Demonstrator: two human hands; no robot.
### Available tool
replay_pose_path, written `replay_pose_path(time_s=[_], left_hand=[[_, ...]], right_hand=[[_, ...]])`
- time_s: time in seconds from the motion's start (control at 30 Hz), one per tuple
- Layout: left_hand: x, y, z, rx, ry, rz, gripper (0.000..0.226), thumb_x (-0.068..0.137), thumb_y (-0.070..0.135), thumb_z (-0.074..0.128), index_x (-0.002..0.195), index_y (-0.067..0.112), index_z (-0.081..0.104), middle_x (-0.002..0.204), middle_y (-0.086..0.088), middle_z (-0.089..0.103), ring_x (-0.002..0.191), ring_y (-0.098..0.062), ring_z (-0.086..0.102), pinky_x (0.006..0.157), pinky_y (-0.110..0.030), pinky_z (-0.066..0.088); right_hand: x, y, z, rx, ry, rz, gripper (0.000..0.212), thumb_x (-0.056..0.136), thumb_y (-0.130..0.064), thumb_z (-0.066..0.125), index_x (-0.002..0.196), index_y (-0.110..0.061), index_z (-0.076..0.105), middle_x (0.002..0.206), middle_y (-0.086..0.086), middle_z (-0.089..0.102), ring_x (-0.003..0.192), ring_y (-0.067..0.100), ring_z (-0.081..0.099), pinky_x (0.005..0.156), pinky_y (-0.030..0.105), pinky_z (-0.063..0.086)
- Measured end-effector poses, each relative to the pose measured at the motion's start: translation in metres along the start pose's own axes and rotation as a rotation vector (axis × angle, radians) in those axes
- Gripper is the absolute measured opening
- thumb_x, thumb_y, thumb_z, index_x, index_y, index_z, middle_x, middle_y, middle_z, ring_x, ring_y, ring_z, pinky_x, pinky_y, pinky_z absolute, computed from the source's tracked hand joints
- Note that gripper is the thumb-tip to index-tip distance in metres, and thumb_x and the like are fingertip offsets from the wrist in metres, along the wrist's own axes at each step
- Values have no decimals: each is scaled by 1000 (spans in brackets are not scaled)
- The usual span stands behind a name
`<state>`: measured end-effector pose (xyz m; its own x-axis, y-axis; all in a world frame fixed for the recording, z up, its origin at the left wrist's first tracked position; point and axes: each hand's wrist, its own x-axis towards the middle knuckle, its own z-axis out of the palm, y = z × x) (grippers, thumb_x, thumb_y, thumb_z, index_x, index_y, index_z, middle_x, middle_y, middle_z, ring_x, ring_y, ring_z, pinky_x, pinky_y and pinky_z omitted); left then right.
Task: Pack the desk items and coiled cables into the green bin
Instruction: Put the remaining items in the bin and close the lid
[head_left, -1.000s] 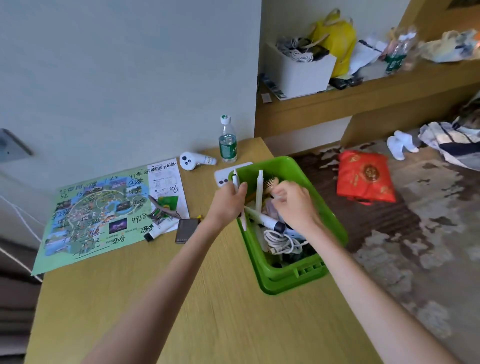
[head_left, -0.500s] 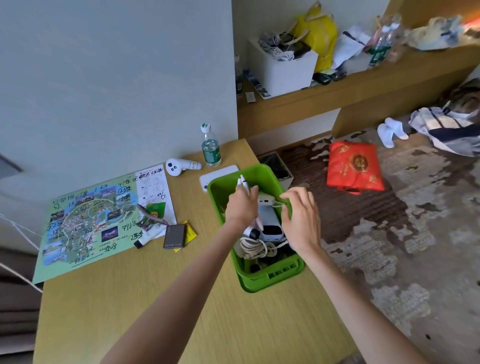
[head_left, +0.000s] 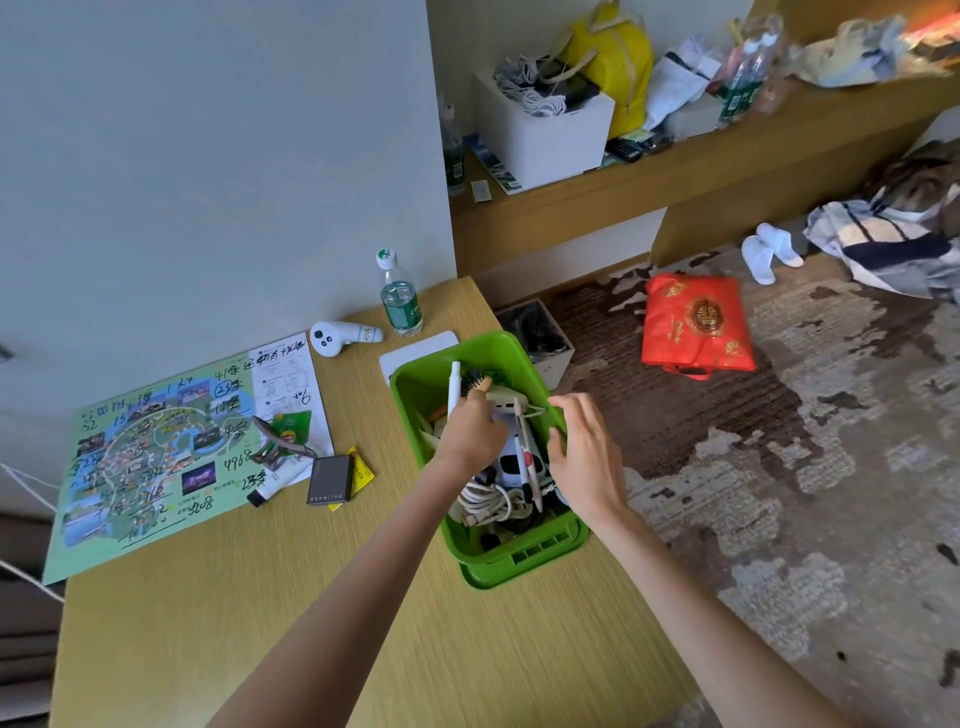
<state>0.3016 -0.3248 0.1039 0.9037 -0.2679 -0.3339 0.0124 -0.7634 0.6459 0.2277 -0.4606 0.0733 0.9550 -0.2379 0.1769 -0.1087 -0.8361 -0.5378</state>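
Green bin (head_left: 524, 551), at the 3 o'clock edge of the table (head_left: 311, 597): contains coiled cable (head_left: 491, 503), white power bank (head_left: 506, 410) and hairbrush (head_left: 475, 376). Change over the last second: left grip (head_left: 470, 428) has moved from the bin's 9 o'clock rim to inside it, fingers curled on the power bank; right grip (head_left: 587, 452) has lifted off the contents, fingers now apart over the 3 o'clock rim. Assessment: latest item likely seated, while controller (head_left: 337, 336), bottle (head_left: 400, 304) and dark case (head_left: 330, 479), at 9 to 11 o'clock of the bin, remain unpacked.
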Motion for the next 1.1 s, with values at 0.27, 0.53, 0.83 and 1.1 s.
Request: replay_pose_path(time_s=[0.27,0.53,0.83,1.1], left_hand=[[-6,-30,-26,10,363,88,30,91,8,44,111,16,64,115,-4,67,93,-25,63,61,-29,44],[-20,-129,-68,-109,568,-237,25,88,8,48,104,14,66,105,-3,70,84,-19,61,62,-27,41],[-27,-236,-53,47,412,-469,40,90,34,62,120,11,54,123,-12,55,112,-31,53,81,-43,50],[-1,-253,-41,89,356,-536,73,76,55,71,125,10,41,126,-7,49,122,-25,43,83,-42,48]], right_hand=[[5,-16,1,-100,50,-122,37,80,-2,62,114,-13,56,119,2,55,111,21,54,90,33,43],[16,-103,40,75,-38,-340,34,76,4,60,107,-10,60,111,4,56,99,22,55,82,32,47],[28,-177,132,-179,-458,-419,26,89,-5,57,115,-7,56,116,10,53,105,27,52,91,38,44],[43,-172,205,-179,-714,-171,35,88,-5,61,121,-8,50,124,9,50,112,28,50,84,35,42]])
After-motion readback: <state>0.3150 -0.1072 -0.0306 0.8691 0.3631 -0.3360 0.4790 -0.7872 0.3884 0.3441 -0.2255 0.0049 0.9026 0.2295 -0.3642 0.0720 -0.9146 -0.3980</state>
